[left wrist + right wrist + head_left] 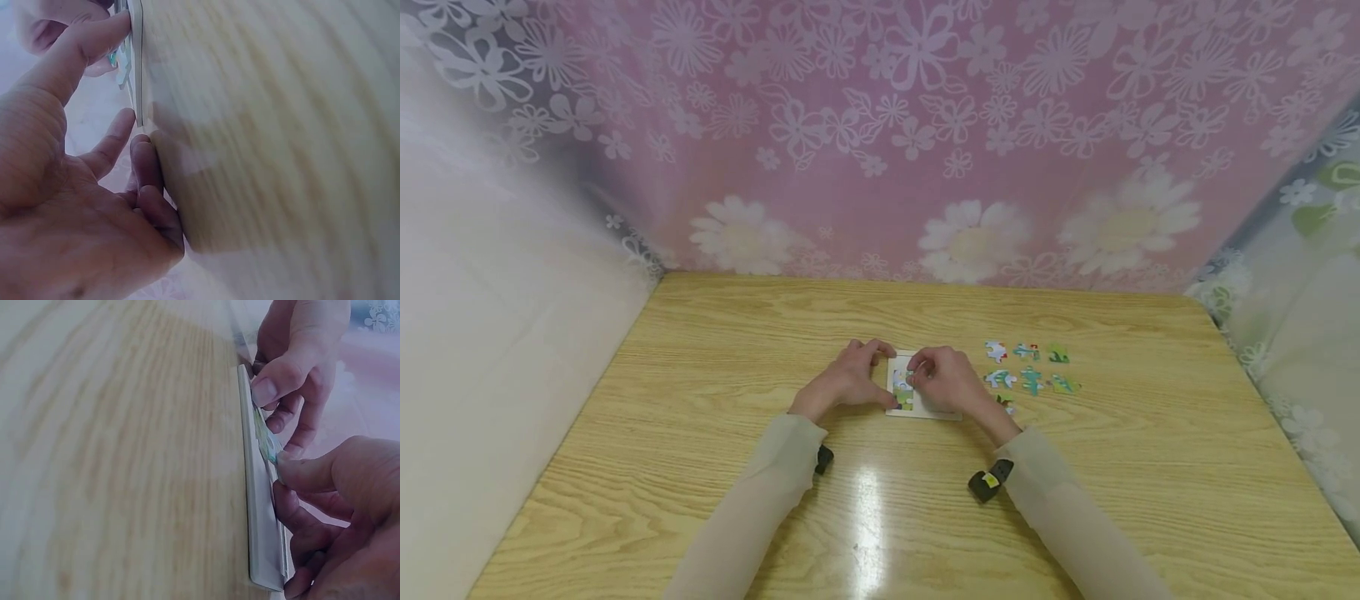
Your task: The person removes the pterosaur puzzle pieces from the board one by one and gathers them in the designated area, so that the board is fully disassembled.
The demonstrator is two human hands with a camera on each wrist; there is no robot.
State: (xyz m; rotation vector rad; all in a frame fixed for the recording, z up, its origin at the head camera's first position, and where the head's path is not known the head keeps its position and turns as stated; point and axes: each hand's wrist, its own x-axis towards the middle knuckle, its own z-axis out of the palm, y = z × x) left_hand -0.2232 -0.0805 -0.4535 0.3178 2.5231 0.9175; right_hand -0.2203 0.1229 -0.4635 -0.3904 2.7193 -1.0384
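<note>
A small white jigsaw tray (934, 415) lies flat on the wooden table, with joined colourful pieces (902, 395) along its left side. My left hand (850, 377) holds the tray's left side, its thumb at the near corner and a fingertip by the far corner. Over the middle of the tray, my right hand (951, 382) pinches a jigsaw piece (272, 450) between thumb and finger, beside the joined ones. The fingers hide most of that piece and its picture. In the left wrist view, the thumb (103, 37) rests against the tray's edge (138, 75).
Several loose jigsaw pieces (1032, 381) lie spread to the right of the tray, one partly behind the right wrist. The wooden table (722, 350) meets a pink flowered curtain (850, 167) at its far edge. Pale cloth hangs on both sides.
</note>
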